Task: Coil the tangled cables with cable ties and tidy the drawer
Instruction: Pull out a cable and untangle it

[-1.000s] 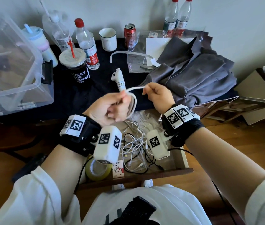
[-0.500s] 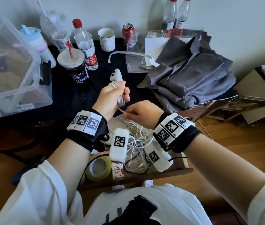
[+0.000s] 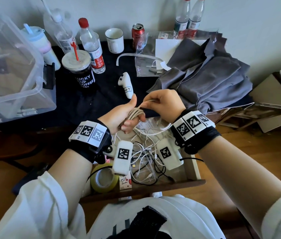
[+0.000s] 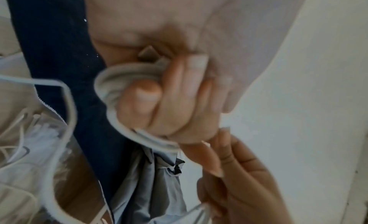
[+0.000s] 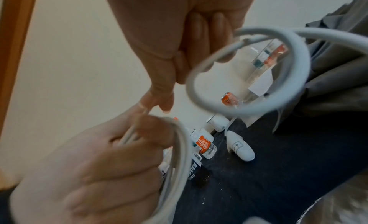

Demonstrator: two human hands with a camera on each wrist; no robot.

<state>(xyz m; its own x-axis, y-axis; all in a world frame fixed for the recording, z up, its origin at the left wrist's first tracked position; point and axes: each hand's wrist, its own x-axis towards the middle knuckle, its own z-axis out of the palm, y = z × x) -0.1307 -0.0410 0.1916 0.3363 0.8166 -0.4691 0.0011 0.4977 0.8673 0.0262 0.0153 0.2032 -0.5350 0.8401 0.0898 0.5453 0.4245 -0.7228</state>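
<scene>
Fingers of my left hand (image 3: 120,116) are curled tight round a small coil of white cable (image 3: 135,113), thumb up and pointing away from me; the loops pass across my palm and bulge out past my knuckles. From the left wrist camera the coil (image 4: 111,89) wraps round the curled fingers (image 4: 151,98), several turns lying side by side. My right hand (image 3: 164,105) pinches the free run of the same cable between thumb and forefinger, just beside the left thumb, the other fingers folded in loosely. In the right wrist view that pinch sits right at the top of the coil, and the loose cable (image 5: 249,73) swings round in one wide open loop near the lens before leaving the frame.

Both hands hang above the back edge of the open drawer (image 3: 195,168), near the dark tabletop. The coil's long axis runs roughly from my left wrist up toward the thumb tip, slanting away and to the right. From the right hand the cable trails down under my right wrist into the drawer, where a tangle of thin white and black cables (image 3: 146,161) lies. A roll of yellowish tape (image 3: 102,180) sits in the drawer's front left corner.
</scene>
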